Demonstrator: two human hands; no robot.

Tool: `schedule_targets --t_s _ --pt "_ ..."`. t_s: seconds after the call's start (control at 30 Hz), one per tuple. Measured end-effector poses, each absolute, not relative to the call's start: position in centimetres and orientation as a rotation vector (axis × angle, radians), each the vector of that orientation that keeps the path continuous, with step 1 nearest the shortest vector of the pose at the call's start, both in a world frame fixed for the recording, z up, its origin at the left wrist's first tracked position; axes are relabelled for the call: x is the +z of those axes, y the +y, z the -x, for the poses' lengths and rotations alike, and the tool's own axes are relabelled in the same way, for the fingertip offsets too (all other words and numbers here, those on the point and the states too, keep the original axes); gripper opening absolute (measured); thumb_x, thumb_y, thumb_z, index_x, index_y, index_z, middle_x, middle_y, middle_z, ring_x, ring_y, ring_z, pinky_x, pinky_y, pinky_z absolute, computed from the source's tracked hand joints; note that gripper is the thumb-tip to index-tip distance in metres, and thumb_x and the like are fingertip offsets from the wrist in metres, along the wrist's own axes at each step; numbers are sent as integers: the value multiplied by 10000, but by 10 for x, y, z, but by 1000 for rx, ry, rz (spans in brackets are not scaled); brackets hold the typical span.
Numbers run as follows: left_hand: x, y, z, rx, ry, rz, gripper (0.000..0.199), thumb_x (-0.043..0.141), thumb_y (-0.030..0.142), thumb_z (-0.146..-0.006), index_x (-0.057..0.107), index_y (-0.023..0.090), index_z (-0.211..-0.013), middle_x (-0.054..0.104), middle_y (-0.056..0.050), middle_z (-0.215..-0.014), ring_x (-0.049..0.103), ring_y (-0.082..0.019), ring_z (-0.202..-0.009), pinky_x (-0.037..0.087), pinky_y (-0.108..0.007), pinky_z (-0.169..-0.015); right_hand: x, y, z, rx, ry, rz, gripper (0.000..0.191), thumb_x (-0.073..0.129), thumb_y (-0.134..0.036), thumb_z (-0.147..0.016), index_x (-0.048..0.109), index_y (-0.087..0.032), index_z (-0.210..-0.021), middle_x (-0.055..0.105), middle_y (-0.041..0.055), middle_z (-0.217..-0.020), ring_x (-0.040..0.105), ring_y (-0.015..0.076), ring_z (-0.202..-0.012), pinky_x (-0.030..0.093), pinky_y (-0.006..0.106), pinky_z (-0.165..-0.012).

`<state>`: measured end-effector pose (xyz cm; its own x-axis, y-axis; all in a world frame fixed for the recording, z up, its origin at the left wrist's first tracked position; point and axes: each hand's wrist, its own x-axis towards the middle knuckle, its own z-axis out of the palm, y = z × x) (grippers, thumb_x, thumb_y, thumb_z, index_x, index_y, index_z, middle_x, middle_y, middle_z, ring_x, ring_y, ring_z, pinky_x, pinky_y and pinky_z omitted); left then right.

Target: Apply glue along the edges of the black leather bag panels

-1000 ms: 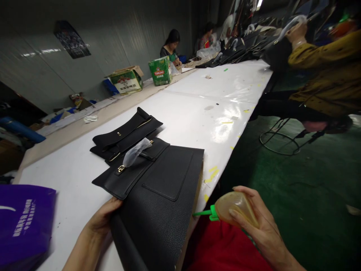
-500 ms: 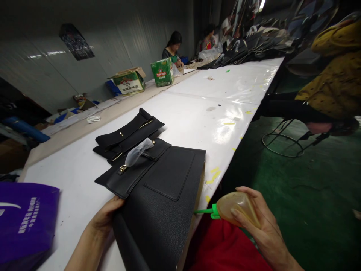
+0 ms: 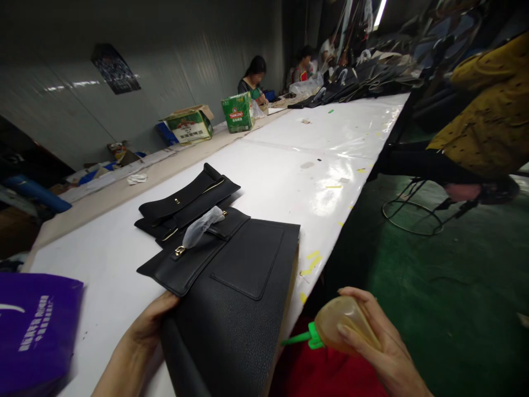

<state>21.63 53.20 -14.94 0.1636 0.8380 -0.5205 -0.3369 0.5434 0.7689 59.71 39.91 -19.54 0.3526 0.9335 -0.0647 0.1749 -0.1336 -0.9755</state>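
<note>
A black leather bag piece (image 3: 243, 292) with a stitched pocket patch lies over the table's near edge. My left hand (image 3: 151, 325) grips its left side, thumb on top and the other fingers hidden beneath. A flap with gold fittings and a handle wrapped in clear plastic (image 3: 201, 227) is part of it. In my right hand (image 3: 382, 336) is a squeeze bottle (image 3: 345, 325) of amber liquid, fingers wrapped round it. Its green nozzle (image 3: 298, 337) points left, the tip at the piece's right edge; whether it touches I cannot tell. More black leather pieces (image 3: 188, 198) lie just beyond.
A purple bag (image 3: 41, 331) stands at the left on the white table (image 3: 285, 160). Green cartons (image 3: 238, 113) line the far side. Dark material (image 3: 363, 80) is heaped at the far end. A person in a mustard top (image 3: 491, 105) sits at the right; others work farther back.
My right hand has brought the bottle's nozzle nearer to me along the piece's right edge. My left hand keeps its grip. The view has shifted slightly.
</note>
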Motion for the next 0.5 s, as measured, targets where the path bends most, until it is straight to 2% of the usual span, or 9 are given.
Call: schedule_targets --t_s 0.17,0.3,0.5 --pt "-147 533 -215 914 1133 -547 211 795 158 -579 792 178 -789 783 -81 -798 713 -351 -881 552 -420 -895 -188 411 -607 1006 -644 1408 548 739 -466 -725 508 -262 -1178 618 -4 -915 596 172 -777 521 207 -637" --pt "-142 532 -215 911 1138 -532 224 787 151 -586 791 176 -809 781 -90 -877 700 -356 -927 541 -418 -912 -176 420 -608 1151 -381 1208 570 809 -385 -680 532 -264 -1163 647 -14 -933 631 149 -783 544 177 -654" --pt "-129 541 -224 850 1150 -533 340 804 129 -558 787 159 -896 772 -132 -907 691 -398 -925 562 -464 -857 -172 417 -634 1213 59 1041 601 845 -329 -588 616 -225 -1134 710 49 -1075 697 255 -896 615 298 -732"
